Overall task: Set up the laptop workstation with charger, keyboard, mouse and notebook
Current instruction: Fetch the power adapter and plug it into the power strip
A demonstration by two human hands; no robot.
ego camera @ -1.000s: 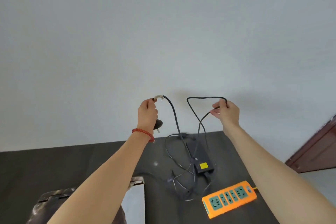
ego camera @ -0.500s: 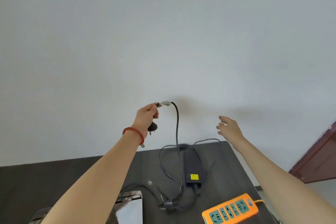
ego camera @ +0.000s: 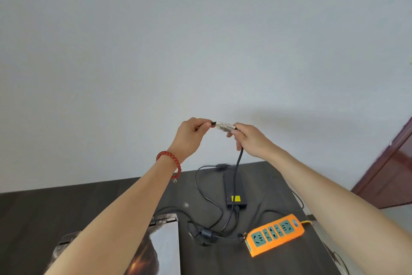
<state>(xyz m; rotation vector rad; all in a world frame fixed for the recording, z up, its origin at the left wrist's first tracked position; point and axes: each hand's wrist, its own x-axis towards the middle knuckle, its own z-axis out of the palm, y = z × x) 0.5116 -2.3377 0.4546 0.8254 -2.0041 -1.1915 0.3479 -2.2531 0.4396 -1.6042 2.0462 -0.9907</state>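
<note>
Since half a second before, your right hand (ego camera: 249,141) had come in from open air to meet your left hand (ego camera: 189,136), and both now met on the cable (ego camera: 238,164) high in front of the wall (ego camera: 200,40).

Nearest you, at the bottom edge, the laptop (ego camera: 162,248) lay on the dark desk (ego camera: 78,207), its hinge end toward the wall, partly hidden by your left forearm. Just to its right a snarl of cable sat with a thick ferrite bead (ego camera: 206,233) in it. Beside that, to the right, the orange power strip (ego camera: 275,233) lay at an angle near the desk's right edge, green sockets up.

Farther back, the charger brick (ego camera: 235,187) lay flat on the desk with a yellow sticker (ego camera: 235,198) at its near end, cable looping away from both ends.

Above the brick, your hands were raised clear of the desk. Your left grip pinched the black end of the cable between thumb and fingers; a red bead bracelet (ego camera: 170,161) sat on that wrist. Your right grip was curled round the cable just beside it, and the cable dropped from under that hand toward the brick. Between the two hands a short clear wrapping (ego camera: 224,127) showed on the cable. I could not tell whether the plug was in your left palm.

At the far right, a brown door frame (ego camera: 388,170) stood against the wall.
</note>
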